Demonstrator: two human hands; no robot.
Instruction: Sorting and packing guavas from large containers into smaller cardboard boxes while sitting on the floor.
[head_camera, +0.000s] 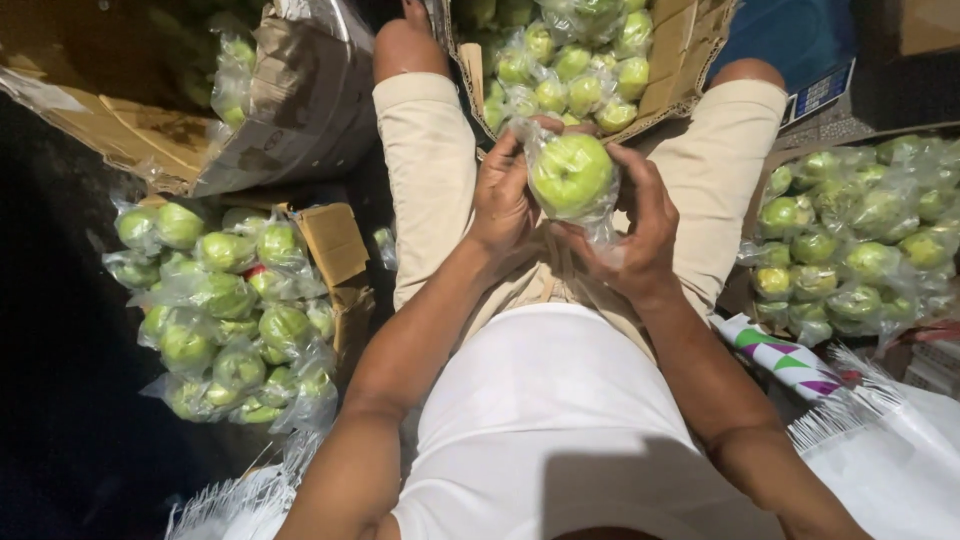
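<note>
You hold one green fruit (570, 173) in a clear plastic bag above your lap, the left hand (503, 200) and right hand (640, 225) both closed around the bag, fingers gathering its loose film. Bagged fruit already fills the cardboard box (672, 75) beyond the held fruit, and further piles (225, 310) lie on either side of it.

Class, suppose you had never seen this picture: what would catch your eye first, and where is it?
First, the bagged green fruit at centre, held between the left hand and right hand above the lap. Next, the cardboard boxes heaped with bagged fruit: left box, front box and right box.
</note>
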